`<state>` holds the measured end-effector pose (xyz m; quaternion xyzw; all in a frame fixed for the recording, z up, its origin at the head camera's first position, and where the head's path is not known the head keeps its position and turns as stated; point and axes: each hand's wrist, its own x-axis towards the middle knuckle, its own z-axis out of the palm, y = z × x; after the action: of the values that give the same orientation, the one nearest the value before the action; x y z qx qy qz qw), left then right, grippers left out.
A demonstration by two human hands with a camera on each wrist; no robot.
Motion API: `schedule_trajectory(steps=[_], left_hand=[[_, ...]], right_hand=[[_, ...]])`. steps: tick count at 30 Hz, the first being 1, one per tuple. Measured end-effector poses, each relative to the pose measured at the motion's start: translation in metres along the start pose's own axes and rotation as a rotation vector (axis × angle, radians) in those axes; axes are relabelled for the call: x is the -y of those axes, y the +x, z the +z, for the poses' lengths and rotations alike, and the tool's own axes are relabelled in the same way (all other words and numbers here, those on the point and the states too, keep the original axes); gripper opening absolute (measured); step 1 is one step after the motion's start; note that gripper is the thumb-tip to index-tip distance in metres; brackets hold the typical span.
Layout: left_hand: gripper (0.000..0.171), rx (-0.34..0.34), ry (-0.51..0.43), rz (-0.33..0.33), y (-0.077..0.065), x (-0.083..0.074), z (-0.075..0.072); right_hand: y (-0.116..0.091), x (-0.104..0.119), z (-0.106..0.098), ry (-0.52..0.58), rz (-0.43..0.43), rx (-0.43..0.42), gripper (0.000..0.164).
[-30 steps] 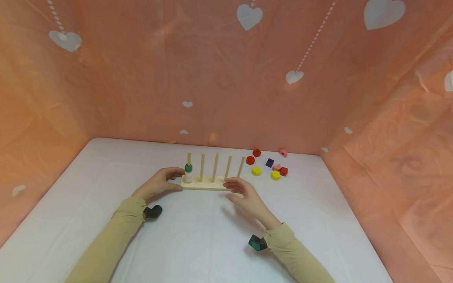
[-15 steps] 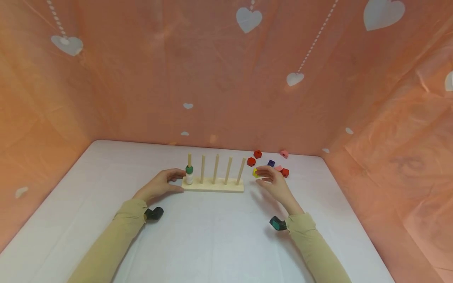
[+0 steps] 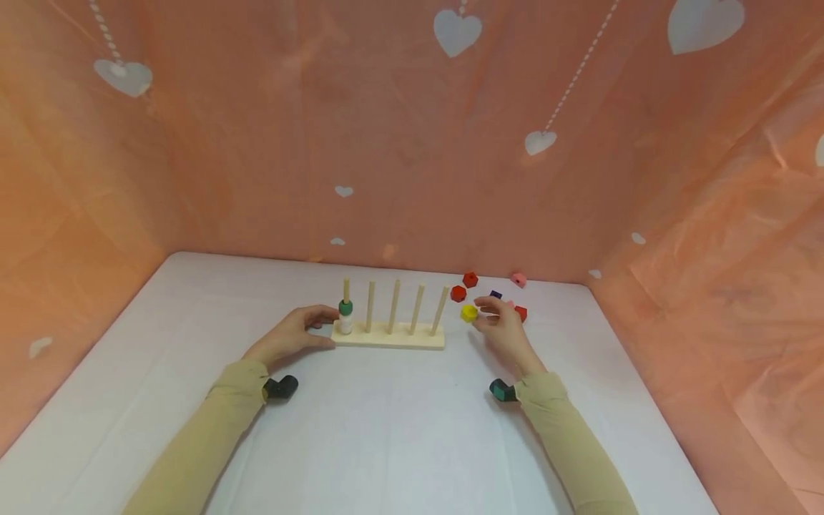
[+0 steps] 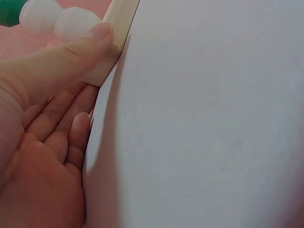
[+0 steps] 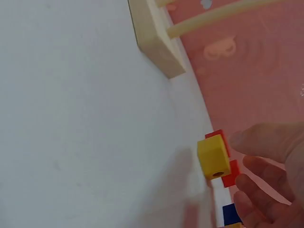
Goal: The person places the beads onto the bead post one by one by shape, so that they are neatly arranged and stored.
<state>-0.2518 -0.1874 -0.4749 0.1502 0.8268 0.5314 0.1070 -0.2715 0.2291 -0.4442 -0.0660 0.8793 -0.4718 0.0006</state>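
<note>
Pinching a yellow bead (image 3: 468,312) w/ the right hand (image 3: 504,330): thumb and fingers (image 5: 259,142) clamp it by its flat sides, just clear of the desk (image 3: 386,429), bore facing outward in the wrist view. It sits toward the far right of the desk, just right of the rack (image 3: 388,336), between the rack's right end and the loose pile.

Left hand (image 3: 292,335) grasps the rack's left end: thumb (image 4: 61,57) pressed on the front edge of the base, other fingers loosely curled by the end; whether they touch it can't be told. Leftmost peg (image 3: 345,290) carries a white bead (image 3: 345,325) w/ a green one (image 3: 345,308) on top; the other four pegs are bare.

My take on doing this step well:
- Keep the pinch on the sides only, so no fingertip covers the bore.
- Turn the bead so the bore runs vertical before it nears a peg tip.
- Bring it over the peg from above, not sideways; pegs are thin and a side knock could tip the rack.
- Left hand should press the base down and steady it.
- Lift straight up first: red beads (image 3: 458,293) and a blue bead (image 3: 496,294) lie close by, easy to scatter.
- Release only once the peg is well inside the bore.
</note>
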Motion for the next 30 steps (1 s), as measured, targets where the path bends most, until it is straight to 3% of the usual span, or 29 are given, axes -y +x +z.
schedule_trajectory(steps=[6,9,23,30], left_hand=[[0.059,0.001,0.018,0.029,0.000,0.003,0.001],[0.059,-0.002,0.021,0.039,0.001,0.003,0.001],[0.061,-0.004,0.032,0.028,0.002,0.001,0.000],[0.062,-0.006,0.019,0.005,0.001,0.001,-0.001]], right_hand=[[0.008,-0.006,0.004,-0.061,-0.054,-0.004,0.042],[0.012,-0.007,0.007,-0.060,-0.027,-0.010,0.043],[0.020,-0.007,0.017,-0.092,-0.006,-0.055,0.043],[0.021,-0.012,0.020,-0.148,-0.045,-0.064,0.036]])
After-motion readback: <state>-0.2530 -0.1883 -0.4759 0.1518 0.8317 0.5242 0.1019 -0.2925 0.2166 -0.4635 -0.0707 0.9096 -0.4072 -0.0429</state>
